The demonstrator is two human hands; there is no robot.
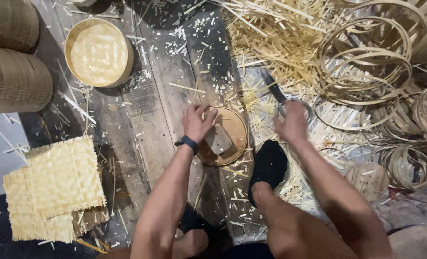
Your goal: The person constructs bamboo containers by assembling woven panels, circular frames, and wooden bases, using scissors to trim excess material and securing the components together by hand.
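Plank floor (146,110) littered with bamboo slivers; hoops (367,62) piled right of the round block (225,139), woven mats (55,187) well to its left, a basket (98,52) up-left. Left hand (198,122), arm stretched forward, presses fingers-down on the block's near-left edge. Right hand (292,123), blurred, is clamped on a knife (275,88) just right of the block, hands apart.

Two hands (198,122) (292,125), one round woven basket (98,52), two stacked woven mats (55,184), one knife (274,88), many bamboo hoops (367,57)
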